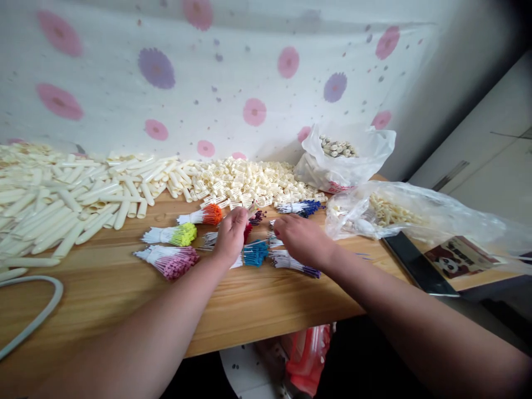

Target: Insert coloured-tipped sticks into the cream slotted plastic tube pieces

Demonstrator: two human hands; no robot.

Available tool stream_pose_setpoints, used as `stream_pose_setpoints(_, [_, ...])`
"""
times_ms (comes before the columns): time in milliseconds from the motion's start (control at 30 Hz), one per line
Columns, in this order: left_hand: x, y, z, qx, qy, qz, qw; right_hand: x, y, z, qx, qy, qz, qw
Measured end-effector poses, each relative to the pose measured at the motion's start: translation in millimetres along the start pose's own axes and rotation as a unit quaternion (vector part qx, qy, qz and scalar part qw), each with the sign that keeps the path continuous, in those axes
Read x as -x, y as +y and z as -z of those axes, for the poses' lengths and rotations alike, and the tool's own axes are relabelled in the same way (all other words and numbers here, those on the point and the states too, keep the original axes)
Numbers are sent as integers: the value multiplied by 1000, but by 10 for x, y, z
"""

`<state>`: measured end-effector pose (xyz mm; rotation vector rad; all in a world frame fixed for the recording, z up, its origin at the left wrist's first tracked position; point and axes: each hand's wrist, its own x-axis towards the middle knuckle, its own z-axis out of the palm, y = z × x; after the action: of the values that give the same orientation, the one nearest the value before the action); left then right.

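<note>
My left hand is closed above the middle of the table, with a small pale plastic piece at its fingertips. To its right, my right hand bends its fingers together over bundles of thin white sticks; whatever is pinched there is hidden. Around both hands lie bundles with coloured ends: orange, yellow, pink, teal, purple and dark blue. Red and dark maroon ends show partly behind my left hand.
Long cream tubes pile up on the left, and short cream plastic parts heap along the back. Two plastic bags of parts, one upright and one lying, are at right near a dark flat object. A white loop lies front left.
</note>
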<state>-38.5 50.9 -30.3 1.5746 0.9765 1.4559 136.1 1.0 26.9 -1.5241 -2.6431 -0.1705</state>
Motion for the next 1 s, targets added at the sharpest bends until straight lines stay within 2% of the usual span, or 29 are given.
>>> stream_pose_setpoints(100, [-4,173,28,20,-86,32,996,135,145,158,-49,30,-2,998])
stream_pose_setpoints(167, [21,283,18,2,-182,84,980,186,175,240,-107,51,10,993])
stream_pose_setpoints(233, [58,353,-11,-22,-253,126,959,204,164,283,-155,72,31,985])
stream_pose_setpoints(333, [106,379,-59,-16,-277,148,949,194,149,265,-237,102,36,965])
stream_pose_setpoints(400, [121,367,-76,13,-265,150,953,177,176,212,-346,111,14,931])
stream_pose_setpoints(500, [124,350,-77,60,-246,164,953,141,257,120,-547,99,-28,831])
stream_pose_setpoints(567, [126,354,-73,82,-243,171,951,117,299,76,-618,89,-47,780])
stream_pose_setpoints(600, [129,360,-73,91,-243,172,950,108,308,62,-632,87,-53,768])
stream_pose_setpoints(700, [148,386,-74,115,-240,166,949,97,282,41,-646,82,-47,758])
stream_pose_setpoints(800, [175,402,-77,132,-246,159,947,92,215,28,-663,89,-18,743])
stream_pose_setpoints(867, [188,394,-79,141,-259,156,943,88,174,29,-663,91,6,743])
stream_pose_setpoints(933, [186,370,-80,144,-256,143,945,101,146,66,-631,117,28,766])
stream_pose_setpoints(1000, [166,339,-79,125,-229,121,958,160,125,163,-546,195,42,814])
